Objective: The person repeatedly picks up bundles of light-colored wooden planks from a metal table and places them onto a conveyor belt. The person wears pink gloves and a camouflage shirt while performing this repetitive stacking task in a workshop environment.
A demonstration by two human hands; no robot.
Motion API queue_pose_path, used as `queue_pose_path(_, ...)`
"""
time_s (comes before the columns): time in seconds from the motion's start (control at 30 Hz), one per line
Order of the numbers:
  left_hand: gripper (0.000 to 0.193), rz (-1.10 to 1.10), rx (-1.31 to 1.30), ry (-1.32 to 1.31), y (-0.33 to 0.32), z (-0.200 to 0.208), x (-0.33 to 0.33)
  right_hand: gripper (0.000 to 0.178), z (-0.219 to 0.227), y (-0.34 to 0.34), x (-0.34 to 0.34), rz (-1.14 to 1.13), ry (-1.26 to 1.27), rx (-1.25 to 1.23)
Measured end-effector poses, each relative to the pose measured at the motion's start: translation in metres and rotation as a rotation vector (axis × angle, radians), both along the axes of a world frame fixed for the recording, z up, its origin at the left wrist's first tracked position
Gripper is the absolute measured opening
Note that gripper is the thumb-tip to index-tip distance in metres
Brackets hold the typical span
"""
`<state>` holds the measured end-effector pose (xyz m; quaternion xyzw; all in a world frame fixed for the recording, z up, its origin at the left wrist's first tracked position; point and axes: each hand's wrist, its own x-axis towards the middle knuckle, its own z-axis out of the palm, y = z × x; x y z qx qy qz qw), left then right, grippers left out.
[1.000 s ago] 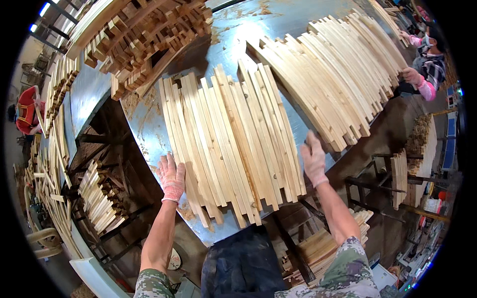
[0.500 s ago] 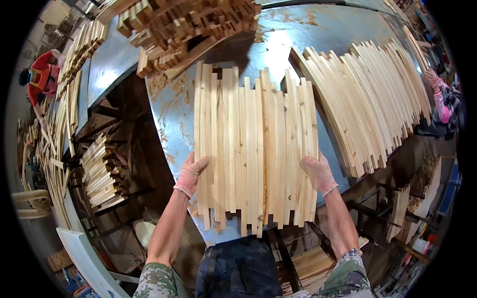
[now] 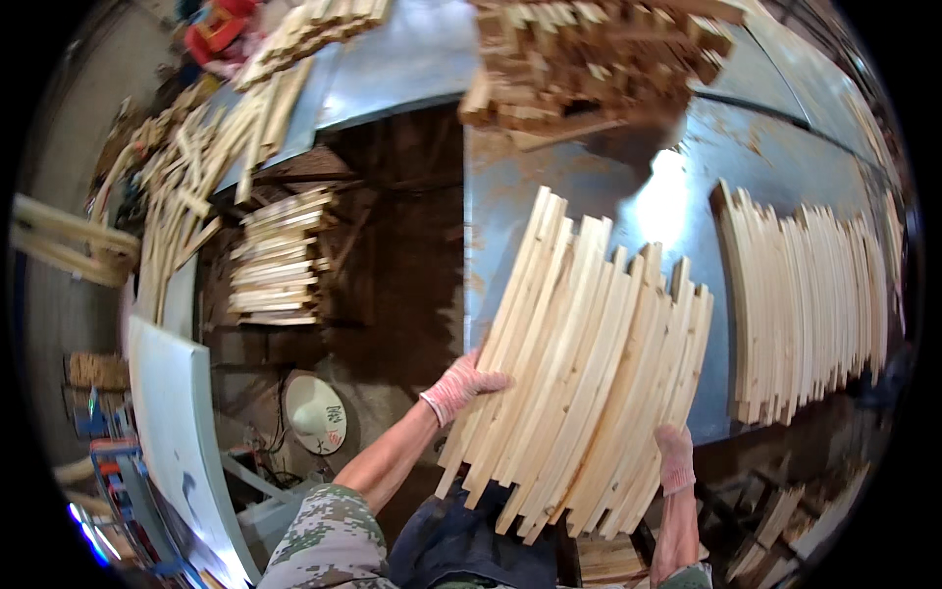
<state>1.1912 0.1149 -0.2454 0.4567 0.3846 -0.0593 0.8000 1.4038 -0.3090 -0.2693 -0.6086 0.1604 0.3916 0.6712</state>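
Note:
A wide row of pale wooden strips (image 3: 589, 363), laid side by side with uneven ends, is squeezed between my two gloved hands. My left hand (image 3: 463, 387) closes on the left edge, its thumb over the top face. Against the right edge, lower down, presses my right hand (image 3: 674, 454); its fingers are partly hidden by the wood. The strips slant, far ends toward the right, and their near ends reach past the table edge over my dark apron. Both gloves are pinkish and knitted.
Another row of strips (image 3: 800, 304) lies on the metal table (image 3: 549, 162) at right. Stacked wood blocks (image 3: 589, 74) stand at the back. Left are a small strip stack (image 3: 282, 257), a pale hat (image 3: 315, 412), a white panel (image 3: 182, 432) and a person in red (image 3: 218, 29).
The view has swung left. The held strips have gone from nearly straight to slanted, and they sit closer to my body, drawn back over the table's near edge.

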Motion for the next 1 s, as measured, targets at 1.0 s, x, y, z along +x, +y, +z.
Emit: queue_pose_path(1.0, 0.079, 1.566, 0.293, -0.077, -0.153, 0.239, -0.924, 0.04, 0.267, 0.496, -0.719, 1.668, -0.163, 0.399)
